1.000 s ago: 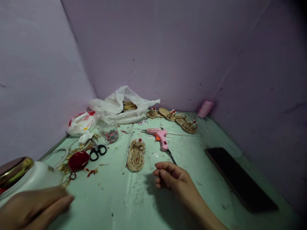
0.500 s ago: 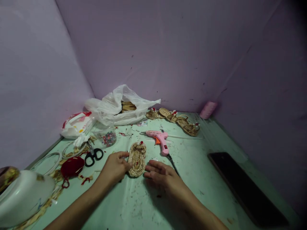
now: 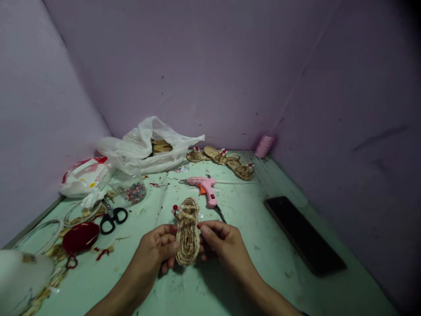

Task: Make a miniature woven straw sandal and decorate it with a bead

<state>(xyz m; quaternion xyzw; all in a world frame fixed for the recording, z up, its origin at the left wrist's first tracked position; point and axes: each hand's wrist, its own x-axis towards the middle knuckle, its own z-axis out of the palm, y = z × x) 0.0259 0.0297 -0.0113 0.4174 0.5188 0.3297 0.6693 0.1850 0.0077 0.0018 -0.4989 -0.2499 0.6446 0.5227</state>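
Observation:
A small woven straw slipper [image 3: 187,237] with red and white beads [image 3: 176,209] on its strap is held upright-ended above the table, sole long-ways to me. My left hand [image 3: 161,248] grips its left edge, thumb on top and fingers beneath. At the right edge my right hand [image 3: 223,245] is closed, thumb and forefinger pinched against the rim. Something tiny and red shows by that thumb, too small to name. Just beyond lies a pink glue gun [image 3: 205,186] with an orange trigger and a glue stick at its back.
More beaded straw slippers [image 3: 226,160] lie along the back wall beside a white plastic bag [image 3: 131,153]. On the left are a bead tub [image 3: 134,193], black-handled scissors [image 3: 113,220] and a dark red bundle [image 3: 80,238]. A phone [image 3: 302,237] lies right; a pink spool [image 3: 264,146] stands behind.
The slipper has been lifted and turned, its beads now on the left. My right hand has closed onto its right edge. The view has swung rightward.

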